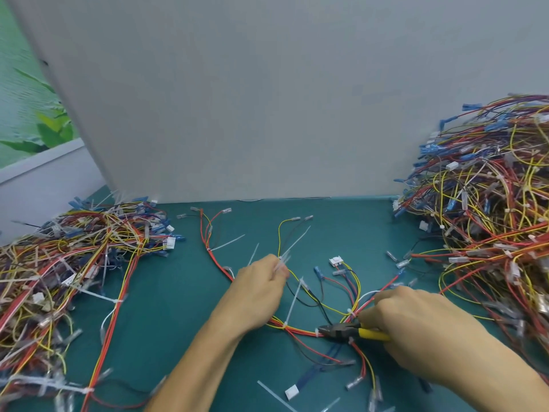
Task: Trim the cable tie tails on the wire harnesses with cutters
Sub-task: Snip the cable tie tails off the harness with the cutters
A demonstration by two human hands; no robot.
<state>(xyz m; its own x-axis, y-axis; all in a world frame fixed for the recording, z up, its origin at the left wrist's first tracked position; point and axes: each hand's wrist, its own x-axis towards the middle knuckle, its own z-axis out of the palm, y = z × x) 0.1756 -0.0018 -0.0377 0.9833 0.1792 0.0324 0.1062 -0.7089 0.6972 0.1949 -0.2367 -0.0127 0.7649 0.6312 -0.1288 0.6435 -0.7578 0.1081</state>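
Grey partition board (237, 99) closes off the view from 10 to 2 o'clock, and the teal table (166, 307) spreads below it. At 3 o'clock rises the big heap (490, 218) of harnesses, whose ties look short, so we judge it the finished stock. At 9 o'clock lies the lower heap (74, 278), bristling with long white tails and probably waiting its turn. Keeping the two on opposite sides lets us work across without mixing them.

Between them, from centre toward 5 o'clock, lies the harness (300, 330) we are working on, its branches fanned flat so that each tie shows. Our left hand (261, 292), just below centre, has its fingers curled and pinches a branch together with a long tail (292, 245) that points to 1 o'clock. That hold seems meant to keep the wires taut and steady.

Our right hand (416, 322), at 4 o'clock, is wrapped round the yellow handles of the cutters (341, 330). Their dark nose points to 9 o'clock and sits against a tie on the red-and-yellow trunk. The jaws look nearly closed, but we cannot tell whether they bite a tail. Another uncut tail (294, 301) stands up from the trunk between our hands, and a loose white strip (273, 395) lies at 6 o'clock.
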